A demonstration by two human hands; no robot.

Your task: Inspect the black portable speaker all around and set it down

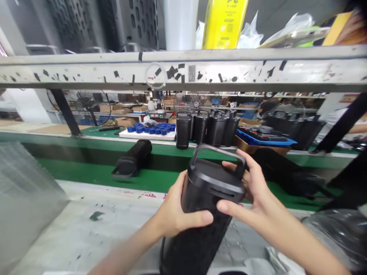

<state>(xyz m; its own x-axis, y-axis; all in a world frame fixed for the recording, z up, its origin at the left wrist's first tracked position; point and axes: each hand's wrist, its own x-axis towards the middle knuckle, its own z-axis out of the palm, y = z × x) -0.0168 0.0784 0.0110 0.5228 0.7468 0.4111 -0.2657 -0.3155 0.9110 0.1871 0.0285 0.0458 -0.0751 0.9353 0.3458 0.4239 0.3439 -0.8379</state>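
I hold a tall black cylindrical device with a mesh body, a solid cap and a carry handle on top, upright in front of me. My left hand wraps its left side below the cap, thumb across the front. My right hand grips the cap's right side, fingers touching the handle and thumb on the front.
A green conveyor belt runs across, with another black cylinder lying on it. Beyond stand several upright black cylinders, a white tray of blue caps and a blue tray. A scuffed metal rail crosses overhead. Clear plastic bags lie at both sides.
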